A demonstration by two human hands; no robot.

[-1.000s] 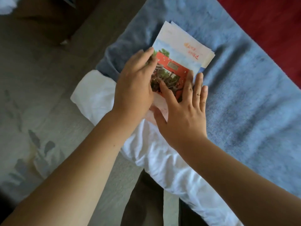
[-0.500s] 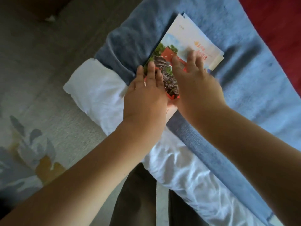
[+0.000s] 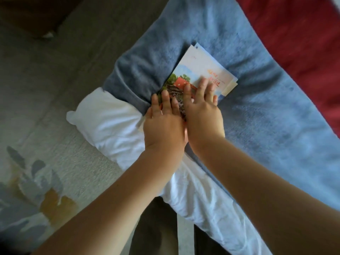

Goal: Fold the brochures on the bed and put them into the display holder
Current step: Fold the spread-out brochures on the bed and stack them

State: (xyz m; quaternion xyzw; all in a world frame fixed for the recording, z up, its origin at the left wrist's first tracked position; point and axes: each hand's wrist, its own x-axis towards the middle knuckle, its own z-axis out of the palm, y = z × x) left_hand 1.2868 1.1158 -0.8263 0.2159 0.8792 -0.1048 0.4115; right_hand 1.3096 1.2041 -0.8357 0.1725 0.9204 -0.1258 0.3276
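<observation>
Covering most of the bed, a blue blanket [image 3: 266,126] lies under the brochures [image 3: 198,69], which sit in a small stack near its left fold, their far corners fanned. Right of the brochures and beyond them, a red cover [image 3: 303,43] fills the corner. Left of the brochures are grey floor [image 3: 64,61] and a patterned rug [image 3: 46,172], the rug cut off by the frame. A white sheet [image 3: 110,122] bunches just left of the brochures and runs nearer, under both forearms.

Both hands lie flat on the brochures, side by side and touching, fingers straight and pressing down: the left hand [image 3: 163,129] on the near left part, the right hand [image 3: 202,116] on the middle. They hide the top brochure's near half; how many sheets lie beneath cannot be told. Its print shows trees, a red building and pale sky. Orange characters near its far right edge, partly under the right fingertips, are too blurred to read.
</observation>
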